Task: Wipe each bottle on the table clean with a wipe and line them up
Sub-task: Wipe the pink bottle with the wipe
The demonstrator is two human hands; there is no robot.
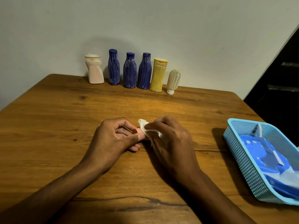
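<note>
The worktop (64,118) was broad and wooden, set against a plain wall. At its right edge sat a blue basket (241,160) with blue packets inside. Along the far edge stood six bottles in a row — a pink one (95,71), three blue (130,71), a yellow (158,75) and a small clear one (173,81) upside down on its cap. Near the middle my left hand (111,138) curled round a small pink object (140,134) — mostly hidden — while my right hand (169,136) pinched the white wipe (145,128) against it.
</note>
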